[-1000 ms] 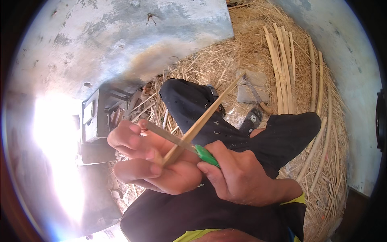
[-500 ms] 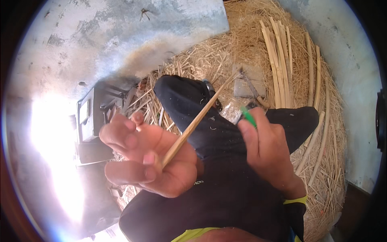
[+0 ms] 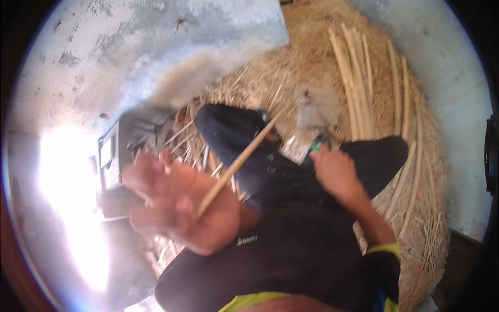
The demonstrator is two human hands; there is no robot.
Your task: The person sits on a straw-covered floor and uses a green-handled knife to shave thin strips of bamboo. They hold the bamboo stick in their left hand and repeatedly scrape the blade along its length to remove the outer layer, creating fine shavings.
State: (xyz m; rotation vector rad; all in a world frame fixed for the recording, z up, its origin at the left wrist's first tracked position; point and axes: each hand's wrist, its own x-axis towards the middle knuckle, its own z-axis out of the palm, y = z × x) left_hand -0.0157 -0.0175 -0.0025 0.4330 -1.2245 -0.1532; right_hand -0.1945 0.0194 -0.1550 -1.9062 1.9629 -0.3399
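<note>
My left hand (image 3: pixel 182 203), palm up and a little blurred, pinches the lower end of a thin tapering wooden stick (image 3: pixel 239 161) near its thumb. The stick slants up and to the right over my crossed legs (image 3: pixel 228 127), its far end free. Lower than the stick's tip, my right hand (image 3: pixel 338 174) is closed around a small tool with a green handle (image 3: pixel 315 147). Most of that tool is hidden, so its kind cannot be made out. A dark object (image 3: pixel 323 139) lies just beyond the right fingers.
Straw-like shavings (image 3: pixel 301 57) cover the floor. A grey block (image 3: pixel 314 114) lies in front of my legs. Split wooden strips (image 3: pixel 356 88) and long poles (image 3: pixel 404 99) rest at the far right. A grey box (image 3: pixel 115 161) stands at left below a pale slab (image 3: pixel 156 47).
My right hand has moved forward, away from my body, with the green-handled tool. My left hand and the stick have shifted slightly left.
</note>
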